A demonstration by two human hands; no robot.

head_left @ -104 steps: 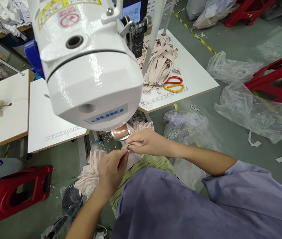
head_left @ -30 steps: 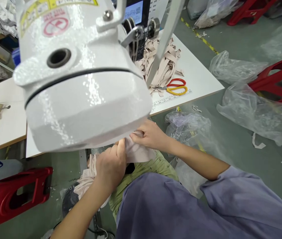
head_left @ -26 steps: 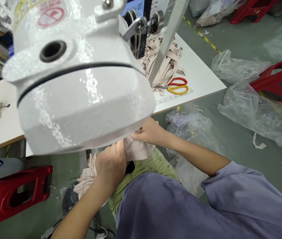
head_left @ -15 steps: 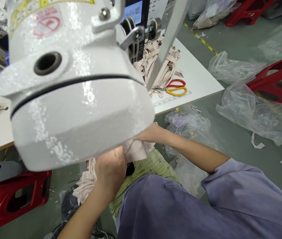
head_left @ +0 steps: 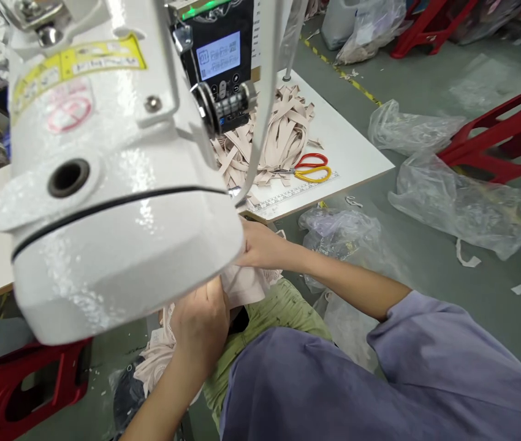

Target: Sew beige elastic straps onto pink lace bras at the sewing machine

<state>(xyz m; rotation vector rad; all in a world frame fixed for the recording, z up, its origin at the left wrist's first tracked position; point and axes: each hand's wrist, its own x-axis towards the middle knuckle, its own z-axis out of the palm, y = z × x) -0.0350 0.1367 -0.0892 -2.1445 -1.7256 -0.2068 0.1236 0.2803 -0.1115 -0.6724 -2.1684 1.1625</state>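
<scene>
The white head of a sewing machine fills the left and middle of the view and covers its needle area. Just under its lower edge, my left hand is closed, fingers curled on pale pink fabric. My right hand is at the machine's right lower edge, its fingertips partly hidden behind the head, closed on the same fabric. Lace-like trim shows along the fabric near my right hand. More of the pale cloth hangs bunched to the left of my left wrist.
Pale fabric strips are heaped on the white table, beside scissors with red and yellow handles. A lit control panel stands behind the machine. Plastic bags and red stools are on the floor.
The view has tilted, so the machine head sits lower and further left, and more of the control panel shows. Both hands stay on the fabric, my right hand slightly further left in view.
</scene>
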